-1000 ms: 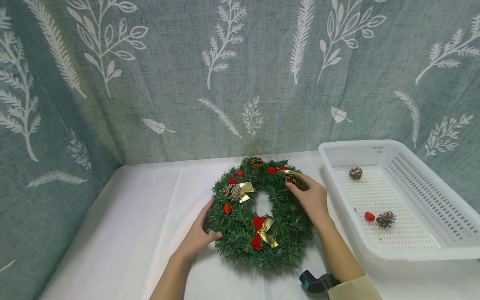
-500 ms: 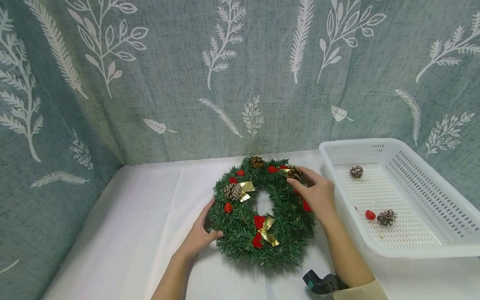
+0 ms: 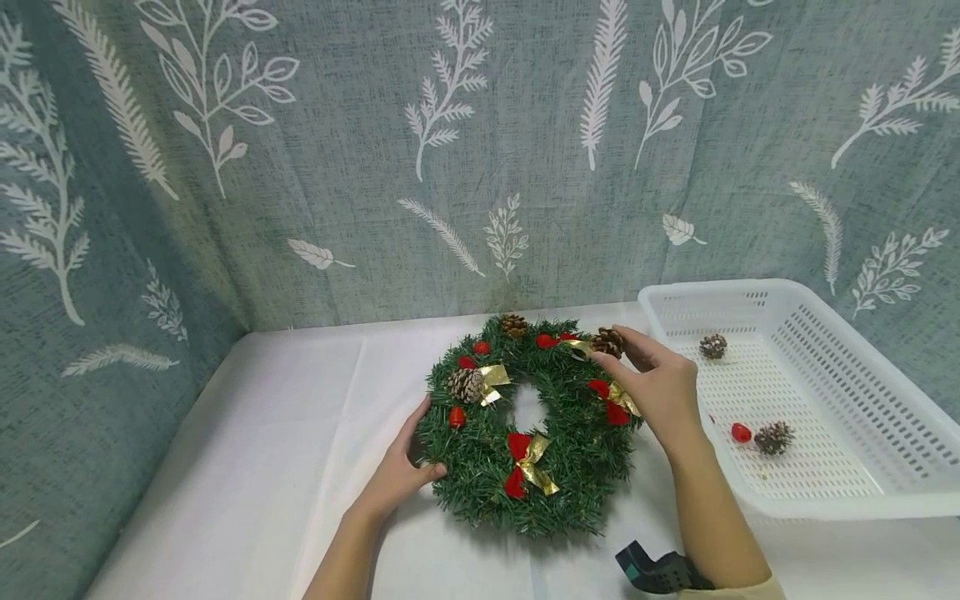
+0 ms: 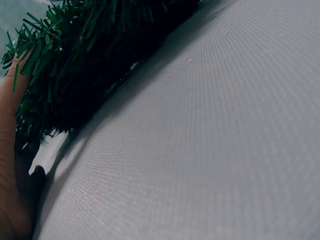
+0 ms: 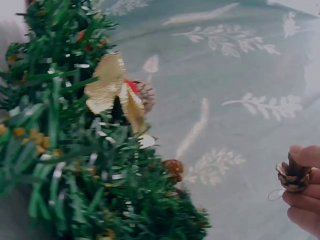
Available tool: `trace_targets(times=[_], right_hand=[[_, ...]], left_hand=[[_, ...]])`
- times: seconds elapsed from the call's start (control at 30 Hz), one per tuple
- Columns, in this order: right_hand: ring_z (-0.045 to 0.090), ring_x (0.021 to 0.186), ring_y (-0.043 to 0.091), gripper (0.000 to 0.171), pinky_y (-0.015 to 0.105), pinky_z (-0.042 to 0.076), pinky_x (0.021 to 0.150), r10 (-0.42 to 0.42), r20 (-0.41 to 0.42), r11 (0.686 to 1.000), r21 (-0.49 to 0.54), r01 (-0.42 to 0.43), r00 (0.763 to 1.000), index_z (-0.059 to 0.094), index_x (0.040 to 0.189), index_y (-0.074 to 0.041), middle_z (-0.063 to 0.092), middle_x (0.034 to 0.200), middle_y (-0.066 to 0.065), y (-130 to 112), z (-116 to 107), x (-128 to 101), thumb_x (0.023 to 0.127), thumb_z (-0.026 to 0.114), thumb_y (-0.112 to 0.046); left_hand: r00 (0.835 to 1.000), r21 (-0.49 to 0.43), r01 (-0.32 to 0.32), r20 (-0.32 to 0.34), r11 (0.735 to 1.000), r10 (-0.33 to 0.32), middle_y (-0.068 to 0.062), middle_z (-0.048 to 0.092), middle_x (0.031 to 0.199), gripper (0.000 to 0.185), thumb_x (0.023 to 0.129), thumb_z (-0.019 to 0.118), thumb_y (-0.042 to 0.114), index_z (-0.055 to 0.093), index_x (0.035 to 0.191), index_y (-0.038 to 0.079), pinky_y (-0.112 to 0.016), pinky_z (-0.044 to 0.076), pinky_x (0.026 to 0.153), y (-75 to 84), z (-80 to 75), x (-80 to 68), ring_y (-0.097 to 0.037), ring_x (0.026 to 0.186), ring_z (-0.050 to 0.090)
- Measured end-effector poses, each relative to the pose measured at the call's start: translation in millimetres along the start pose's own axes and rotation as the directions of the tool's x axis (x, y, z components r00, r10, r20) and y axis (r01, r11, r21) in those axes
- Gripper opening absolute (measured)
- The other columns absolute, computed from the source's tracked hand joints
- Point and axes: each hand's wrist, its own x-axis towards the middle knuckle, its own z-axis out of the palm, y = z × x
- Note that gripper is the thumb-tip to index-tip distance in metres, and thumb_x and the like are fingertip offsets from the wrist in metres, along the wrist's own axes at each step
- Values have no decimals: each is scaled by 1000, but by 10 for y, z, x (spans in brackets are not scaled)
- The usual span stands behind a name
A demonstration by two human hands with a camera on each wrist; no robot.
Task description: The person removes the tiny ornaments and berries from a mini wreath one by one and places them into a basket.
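Observation:
A green tinsel wreath (image 3: 517,512) lies on the white cloth, decorated with red-and-gold bows, red berries and pine cones. My left hand (image 3: 397,471) holds its left edge, thumb at the lower side and fingers higher up. In the left wrist view, part of that hand (image 4: 10,150) shows against the wreath's underside. A brown pine cone (image 3: 607,342) is pinched between thumb and fingers of my right hand (image 3: 663,392), at the wreath's upper right. The right wrist view shows this pine cone (image 5: 293,176) with a thin loop hanging from it, apart from the greenery.
A white perforated plastic basket (image 3: 847,507) stands at the right, holding two frosted pine cones and a red berry (image 3: 741,432). Behind the table hangs a grey-green leaf-patterned curtain (image 3: 337,167). Bows (image 3: 517,481) and a frosted pine cone (image 3: 466,384) sit on the wreath.
My right hand has moved to the right with the brown pine cone, off the wreath's upper right. A red-and-gold bow on the right side has come into sight. My left hand stays put.

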Motion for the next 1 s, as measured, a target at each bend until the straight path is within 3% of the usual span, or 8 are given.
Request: trace_targets(times=[0.33,0.47,0.57,0.8,1.0], right_hand=[[64,106,24,47,18,50,85,48,-76,998,-39,-51,996,66,122,-13,67,114,13,-95,-217,-25,80,77,-31],[65,100,5,46,8,47,82,60,-137,997,-45,-66,989,67,121,-15,69,111,12,-110,-309,-25,79,78,-29],[61,90,-11,44,7,48,80,62,-198,997,-41,-71,978,69,117,-15,71,106,10,-97,-385,-16,76,80,-26],[59,76,-17,43,3,46,70,105,-291,992,-41,-122,951,70,115,-14,64,87,-24,-41,-593,-19,75,82,-22],[60,75,-16,42,2,46,69,150,-341,986,-15,-165,928,71,114,-11,63,84,-28,3,-743,-8,74,82,-20]], left_hand=[[1000,-3,-4,0,1000,4,-5,13,159,103,71,70,64,16,152,31,-71,11,106,-8,4,-5,-41,143,9],[1000,-2,-7,0,1000,7,-5,13,159,103,70,70,65,16,152,32,-71,11,106,-9,6,-3,-41,143,9],[1000,-3,-13,-1,1000,13,-5,13,159,104,70,69,65,16,152,31,-71,11,106,-4,9,-2,-41,143,9],[1000,-7,-16,-1,1000,16,-3,13,159,103,71,69,64,16,152,31,-71,11,106,-13,10,2,-40,143,8],[1000,-8,-12,-1,1000,12,-6,12,159,104,71,68,65,14,153,29,-71,11,105,-24,7,10,-42,143,10]])
